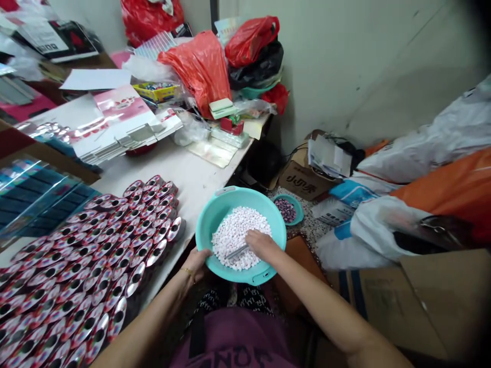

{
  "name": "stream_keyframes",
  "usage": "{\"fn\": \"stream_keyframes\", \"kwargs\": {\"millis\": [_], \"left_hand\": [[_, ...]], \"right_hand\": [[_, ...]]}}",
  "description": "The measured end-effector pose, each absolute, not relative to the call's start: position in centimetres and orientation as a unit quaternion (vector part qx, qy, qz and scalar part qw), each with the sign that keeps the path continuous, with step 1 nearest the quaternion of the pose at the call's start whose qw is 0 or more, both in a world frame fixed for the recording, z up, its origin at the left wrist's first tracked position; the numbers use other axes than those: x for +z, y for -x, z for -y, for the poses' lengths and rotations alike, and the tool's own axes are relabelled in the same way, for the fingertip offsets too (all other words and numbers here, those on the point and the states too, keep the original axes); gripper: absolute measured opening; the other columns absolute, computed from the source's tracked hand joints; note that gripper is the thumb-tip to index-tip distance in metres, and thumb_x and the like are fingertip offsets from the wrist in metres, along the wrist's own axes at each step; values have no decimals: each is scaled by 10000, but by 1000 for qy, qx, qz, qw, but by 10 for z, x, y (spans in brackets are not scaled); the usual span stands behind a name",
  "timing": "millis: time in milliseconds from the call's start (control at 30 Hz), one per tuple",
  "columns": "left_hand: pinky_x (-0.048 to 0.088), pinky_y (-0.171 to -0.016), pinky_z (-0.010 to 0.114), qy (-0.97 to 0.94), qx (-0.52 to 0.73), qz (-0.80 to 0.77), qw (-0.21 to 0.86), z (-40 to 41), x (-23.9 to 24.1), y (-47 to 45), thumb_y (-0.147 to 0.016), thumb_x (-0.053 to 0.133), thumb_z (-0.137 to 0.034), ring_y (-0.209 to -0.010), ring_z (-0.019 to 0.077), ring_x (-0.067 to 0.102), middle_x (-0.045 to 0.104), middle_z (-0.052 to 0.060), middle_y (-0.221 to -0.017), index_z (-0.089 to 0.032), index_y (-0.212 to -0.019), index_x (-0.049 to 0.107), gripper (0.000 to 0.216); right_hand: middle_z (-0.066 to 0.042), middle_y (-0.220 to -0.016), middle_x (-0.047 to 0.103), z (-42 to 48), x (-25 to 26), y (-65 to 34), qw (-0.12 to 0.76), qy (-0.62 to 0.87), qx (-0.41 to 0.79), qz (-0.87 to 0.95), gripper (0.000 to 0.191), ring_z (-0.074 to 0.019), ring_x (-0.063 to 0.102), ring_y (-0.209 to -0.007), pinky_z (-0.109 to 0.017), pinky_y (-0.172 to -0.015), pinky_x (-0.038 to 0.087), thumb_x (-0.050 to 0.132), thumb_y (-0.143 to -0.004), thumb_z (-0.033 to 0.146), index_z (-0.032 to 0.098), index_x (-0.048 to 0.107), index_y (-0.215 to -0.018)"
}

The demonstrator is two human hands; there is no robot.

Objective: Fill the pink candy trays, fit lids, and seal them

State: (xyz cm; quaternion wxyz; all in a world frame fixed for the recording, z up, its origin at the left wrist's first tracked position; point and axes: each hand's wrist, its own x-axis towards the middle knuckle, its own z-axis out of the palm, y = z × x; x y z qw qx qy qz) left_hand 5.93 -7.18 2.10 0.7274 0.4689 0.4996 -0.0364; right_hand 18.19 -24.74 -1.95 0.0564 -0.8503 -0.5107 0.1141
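Note:
A turquoise plastic basin (204,232) is held in front of my body, beside the table edge. Many small white pellets (236,227) cover its bottom. My left hand (196,264) grips the basin's left rim, with the thumb over the edge. Inside the basin, my right hand (263,244) is closed round a slim, grey, shiny tool (238,251) that lies against the pellets; its exact kind is unclear. On the table to the left stand rows of small oval containers (103,250) with round dark openings and red-and-pink sides.
Flattened printed cartons (126,110), a red tape dispenser (232,125) and red plastic bags (199,66) lie on the table (169,161). A smaller turquoise bowl (300,212) of dark pieces sits on the floor. Cardboard boxes (399,301) and large sacks (387,230) crowd the right side.

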Motion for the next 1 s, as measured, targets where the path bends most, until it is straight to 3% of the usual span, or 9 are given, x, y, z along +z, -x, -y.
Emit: {"fn": "stream_keyframes", "kwargs": {"millis": [133,333,467,567,733,867,1000], "left_hand": [[478,-485,308,-460,-57,-515,720,74,5,-71,-538,493,-16,-447,144,537,528,-8,-507,-143,-740,469,240],[483,-475,339,-455,-76,-527,714,84,-19,-102,-538,486,6,-430,149,532,552,6,-526,-135,-737,480,244],[480,-449,304,-418,-110,-542,721,90,-34,-117,-534,480,27,-423,137,530,563,10,-539,-130,-738,484,258],[473,-426,262,-401,-123,-559,716,92,-44,-122,-534,471,37,-404,121,519,551,6,-519,-123,-732,479,255],[490,-450,260,-375,-153,-580,706,92,-61,-130,-545,461,40,-429,129,538,555,20,-525,-104,-745,494,249],[497,-461,246,-367,-163,-601,691,90,-70,-139,-548,449,43,-433,124,541,554,24,-521,-101,-732,491,238],[506,-487,243,-355,-178,-623,674,91,-84,-157,-546,436,51,-451,125,552,548,21,-512,-101,-716,489,234]], "right_hand": [[-51,-929,510,256,-38,-203,54,866,157,472,214,-178,436,-869,-283,-693,337,358,-781,78,180,512,-889],[-52,-947,521,273,-71,-234,70,816,217,531,158,-196,444,-901,-296,-742,323,458,-725,146,176,520,-867],[-53,-911,539,279,-72,-254,50,821,230,520,194,-179,483,-818,-286,-694,330,394,-758,112,176,498,-907],[-64,-864,549,277,-63,-258,42,836,183,516,234,-188,492,-784,-303,-688,322,326,-804,107,183,478,-965],[-90,-811,559,283,-45,-271,57,874,129,465,238,-193,504,-769,-302,-673,310,283,-823,103,151,506,-891],[-50,-808,585,321,-46,-290,150,924,183,299,221,-153,521,-686,-244,-580,306,315,-822,126,183,474,-964],[-17,-708,574,353,-58,-274,267,912,216,223,184,-135,505,-642,-219,-563,318,322,-851,254,181,489,-829]]}}
